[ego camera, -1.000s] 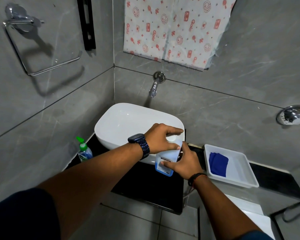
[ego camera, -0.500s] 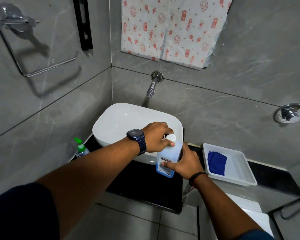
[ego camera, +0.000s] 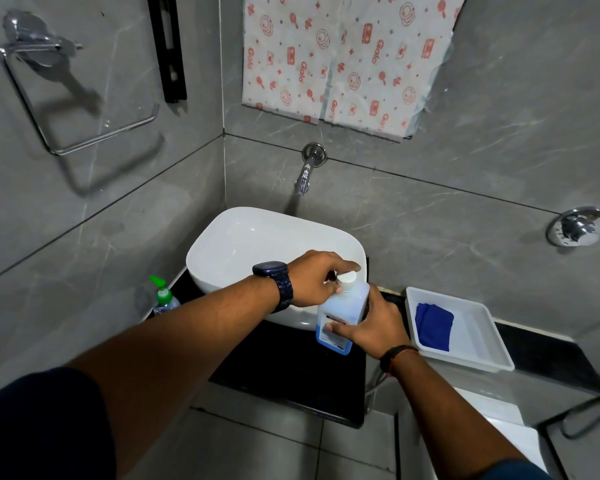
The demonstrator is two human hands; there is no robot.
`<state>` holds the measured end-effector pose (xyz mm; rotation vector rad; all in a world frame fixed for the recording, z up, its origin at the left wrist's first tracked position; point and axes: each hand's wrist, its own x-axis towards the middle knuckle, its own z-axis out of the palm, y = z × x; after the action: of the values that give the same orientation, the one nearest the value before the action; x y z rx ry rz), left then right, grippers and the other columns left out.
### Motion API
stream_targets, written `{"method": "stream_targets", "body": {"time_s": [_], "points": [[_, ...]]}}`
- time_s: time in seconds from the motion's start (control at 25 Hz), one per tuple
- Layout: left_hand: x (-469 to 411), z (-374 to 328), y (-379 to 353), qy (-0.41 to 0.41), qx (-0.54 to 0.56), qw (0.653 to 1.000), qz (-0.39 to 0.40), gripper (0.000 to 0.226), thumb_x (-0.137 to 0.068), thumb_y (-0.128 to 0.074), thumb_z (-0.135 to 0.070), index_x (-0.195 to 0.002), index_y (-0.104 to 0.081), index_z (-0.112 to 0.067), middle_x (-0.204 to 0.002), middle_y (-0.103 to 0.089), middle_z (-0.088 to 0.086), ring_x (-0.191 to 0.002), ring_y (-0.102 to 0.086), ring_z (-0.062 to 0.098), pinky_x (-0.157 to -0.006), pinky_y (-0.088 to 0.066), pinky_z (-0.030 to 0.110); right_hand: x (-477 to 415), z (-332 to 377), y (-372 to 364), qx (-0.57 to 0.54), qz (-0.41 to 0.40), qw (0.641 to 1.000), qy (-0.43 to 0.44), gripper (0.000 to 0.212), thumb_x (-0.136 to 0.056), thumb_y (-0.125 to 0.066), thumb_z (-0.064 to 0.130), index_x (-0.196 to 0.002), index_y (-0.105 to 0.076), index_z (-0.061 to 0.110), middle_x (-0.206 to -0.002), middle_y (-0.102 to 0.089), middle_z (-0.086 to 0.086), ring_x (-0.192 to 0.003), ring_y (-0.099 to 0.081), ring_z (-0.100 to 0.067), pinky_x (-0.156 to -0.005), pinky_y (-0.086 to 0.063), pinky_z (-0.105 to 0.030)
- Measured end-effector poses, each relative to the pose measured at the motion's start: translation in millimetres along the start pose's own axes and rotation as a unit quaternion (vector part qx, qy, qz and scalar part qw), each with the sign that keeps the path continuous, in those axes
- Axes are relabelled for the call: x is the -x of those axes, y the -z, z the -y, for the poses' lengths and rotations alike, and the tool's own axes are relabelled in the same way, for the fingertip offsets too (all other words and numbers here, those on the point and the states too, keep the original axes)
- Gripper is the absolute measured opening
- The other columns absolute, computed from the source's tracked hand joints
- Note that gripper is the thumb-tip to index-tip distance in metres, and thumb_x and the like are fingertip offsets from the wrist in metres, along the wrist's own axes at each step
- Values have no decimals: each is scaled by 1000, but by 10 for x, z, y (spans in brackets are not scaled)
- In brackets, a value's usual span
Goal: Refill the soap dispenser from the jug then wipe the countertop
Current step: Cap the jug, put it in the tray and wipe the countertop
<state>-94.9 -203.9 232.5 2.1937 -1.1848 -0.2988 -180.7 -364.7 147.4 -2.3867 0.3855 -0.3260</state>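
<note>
Cap first: we open the jug (ego camera: pixel 342 311) at frame centre.
Our right hand (ego camera: pixel 374 327) wraps its body; left hand (ego camera: pixel 317 280) fingers pinch the white cap (ego camera: pixel 346 278). The dispenser (ego camera: pixel 163 297), lower left, looks unfilled; cloth (ego camera: pixel 433 325) in tray (ego camera: pixel 482 344), counter (ego camera: pixel 291 358) unwiped.
</note>
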Motion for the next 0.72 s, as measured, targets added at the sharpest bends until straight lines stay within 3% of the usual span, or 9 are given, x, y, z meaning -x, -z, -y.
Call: {"method": "stream_targets", "body": {"time_s": [0.08,0.16,0.28,0.4,0.48,0.56,0.64,0.72], "points": [[-20,-5,-63,-3,-2,1000,-1,49,-80,-62,-10,-129,-56,-19,-127,-62,2,-114,-54,18,-91,-36,17,3,35,-6,3,8,1000,10,83,-44,-82,61,-111,-44,31,-98,-60,8,-86,-59,-13,-71,-51,-24],[-50,-2,-77,10,15,999,-31,51,-76,-73,-28,-125,-60,-20,-125,-64,0,-113,-55,15,-89,-37,18,13,68,-16,-1,17,1000,18,82,-45,-82,61,-111,-43,32,-98,-61,8,-86,-60,-12,-71,-51,-24],[-28,93,-3,75,98,984,-129,60,-59,-86,-37,-115,-67,-21,-110,-70,-3,-90,-60,12,-81,-48,25,28,74,2,-31,4,999,8,82,-44,-83,59,-112,-44,34,-101,-62,8,-89,-61,-12,-75,-54,-26],[16,234,30,99,130,965,-205,21,-73,-78,-22,-93,-74,-19,-91,-74,-1,-62,-55,4,-68,-48,18,25,47,52,-37,-4,999,2,83,-44,-85,56,-113,-44,33,-103,-59,10,-92,-58,-12,-79,-50,-24],[55,187,-13,87,140,966,-200,18,-70,-79,-32,-86,-75,-23,-82,-73,-10,-60,-55,1,-66,-47,15,18,50,68,-28,0,1000,2,83,-45,-84,57,-113,-43,33,-100,-57,12,-87,-56,-9,-74,-46,-19],[62,95,-92,76,136,972,-176,34,-57,-85,-46,-83,-75,-26,-79,-70,-15,-63,-55,1,-66,-48,16,16,80,60,-20,6,1000,-1,82,-45,-83,60,-112,-43,34,-96,-57,13,-80,-56,-4,-64,-43,-11],[33,32,-142,65,118,975,-176,40,-52,-87,-45,-84,-75,-24,-81,-69,-12,-64,-54,1,-67,-47,20,17,107,35,-15,8,1000,0,80,-45,-82,62,-110,-43,34,-94,-59,12,-77,-56,-1,-60,-43,-9],[-7,32,-133,56,120,977,-169,37,-58,-87,-36,-90,-75,-20,-86,-70,-7,-66,-53,4,-69,-47,22,16,103,17,-18,1,1000,-3,83,-44,-82,62,-112,-45,31,-96,-61,9,-81,-60,-8,-66,-48,-16]]}}
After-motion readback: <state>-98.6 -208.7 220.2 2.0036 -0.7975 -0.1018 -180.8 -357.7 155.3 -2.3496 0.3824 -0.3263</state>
